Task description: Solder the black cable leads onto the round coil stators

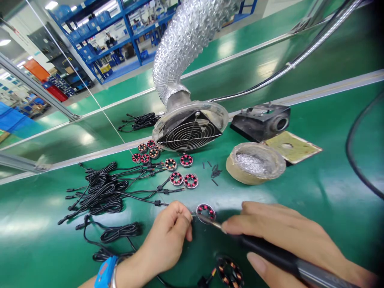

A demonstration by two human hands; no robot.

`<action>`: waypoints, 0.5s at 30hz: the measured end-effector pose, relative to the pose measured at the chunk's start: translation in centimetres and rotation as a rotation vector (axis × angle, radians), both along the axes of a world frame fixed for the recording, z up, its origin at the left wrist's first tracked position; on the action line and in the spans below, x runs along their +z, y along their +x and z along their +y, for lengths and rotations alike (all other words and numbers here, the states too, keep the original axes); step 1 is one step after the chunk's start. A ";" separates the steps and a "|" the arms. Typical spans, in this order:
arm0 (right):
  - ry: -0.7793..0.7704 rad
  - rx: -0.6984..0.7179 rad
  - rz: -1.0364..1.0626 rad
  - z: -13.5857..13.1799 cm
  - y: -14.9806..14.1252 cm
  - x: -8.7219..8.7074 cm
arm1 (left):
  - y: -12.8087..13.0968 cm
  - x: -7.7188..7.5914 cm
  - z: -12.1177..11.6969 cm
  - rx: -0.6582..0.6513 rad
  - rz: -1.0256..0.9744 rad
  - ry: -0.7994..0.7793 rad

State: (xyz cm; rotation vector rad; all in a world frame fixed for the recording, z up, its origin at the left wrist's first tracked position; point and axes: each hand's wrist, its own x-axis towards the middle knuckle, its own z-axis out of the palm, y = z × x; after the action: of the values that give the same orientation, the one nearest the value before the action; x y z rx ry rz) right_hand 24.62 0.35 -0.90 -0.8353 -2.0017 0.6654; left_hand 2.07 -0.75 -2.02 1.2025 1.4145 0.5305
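My left hand (171, 232) is closed in a pinch around the end of a black cable (162, 204). A thin wire tip pokes out of its fingers toward a small ring-shaped motor stator (210, 211) with red and dark windings. In my right hand (285, 232) is a soldering iron (270, 250), held like a pen, its metal tip over the ring's right side. Whether tip and wire touch cannot be made out. Nearer to me lies a larger stator (229, 272) with copper windings and coloured leads, partly cut off by the frame.
Coiled black cables (105, 192) lie on the left of the green table. Several small stators (176, 179) sit behind my hands. Further back stand a fume extractor fan (192, 134) with a foil duct (186, 44), a tub (255, 176) of silvery material and a black holder (261, 122).
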 end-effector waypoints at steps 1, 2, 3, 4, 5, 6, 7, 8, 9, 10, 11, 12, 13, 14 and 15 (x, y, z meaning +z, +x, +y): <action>0.000 0.011 0.012 0.0 -0.2 -0.1 | 0.0 0.0 0.0 0.001 -0.001 0.000; 0.001 0.031 0.017 0.0 -0.3 -0.2 | 0.0 -0.1 0.0 0.001 -0.002 0.000; -0.001 0.052 0.015 0.0 -0.4 -0.2 | 0.0 -0.1 0.0 0.000 -0.004 0.000; 0.000 0.064 0.017 0.1 -0.4 -0.3 | 0.0 -0.1 0.0 -0.002 -0.005 0.002; -0.005 0.067 0.018 0.2 -0.5 -0.4 | 0.0 -0.1 0.0 -0.004 -0.006 0.004; -0.008 0.073 0.022 0.3 -0.5 -0.5 | 0.0 -0.1 -0.1 -0.007 -0.006 0.008; -0.012 0.081 0.022 0.3 -0.5 -0.5 | 0.0 -0.1 -0.1 -0.008 -0.006 0.009; -0.014 0.080 0.022 0.3 -0.5 -0.5 | 0.0 -0.1 -0.1 -0.009 -0.004 0.010; -0.016 0.073 0.021 0.3 -0.5 -0.5 | 0.0 0.0 -0.1 -0.010 -0.004 0.011; -0.015 0.068 0.017 0.2 -0.5 -0.5 | 0.0 0.0 -0.1 -0.010 -0.005 0.010; -0.011 0.067 0.012 0.1 -0.5 -0.5 | 0.0 0.0 0.0 -0.010 -0.006 0.008; -0.003 0.061 0.013 0.0 -0.6 -0.5 | 0.0 0.0 0.0 -0.011 -0.007 0.006; 0.002 0.055 0.015 0.0 -0.6 -0.5 | 0.0 0.0 0.0 -0.012 -0.009 0.003; 0.009 0.055 0.020 -0.1 -0.7 -0.5 | 0.0 0.0 0.0 -0.013 -0.011 0.002; 0.011 0.055 0.019 0.0 -0.7 -0.4 | 0.0 0.0 0.0 -0.014 -0.012 0.000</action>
State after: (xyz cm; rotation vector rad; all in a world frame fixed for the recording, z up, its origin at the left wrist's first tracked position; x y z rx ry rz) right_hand 23.88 0.30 -1.34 -0.7673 -2.0158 0.6899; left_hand 2.05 -0.76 -2.01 1.2063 1.3955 0.5271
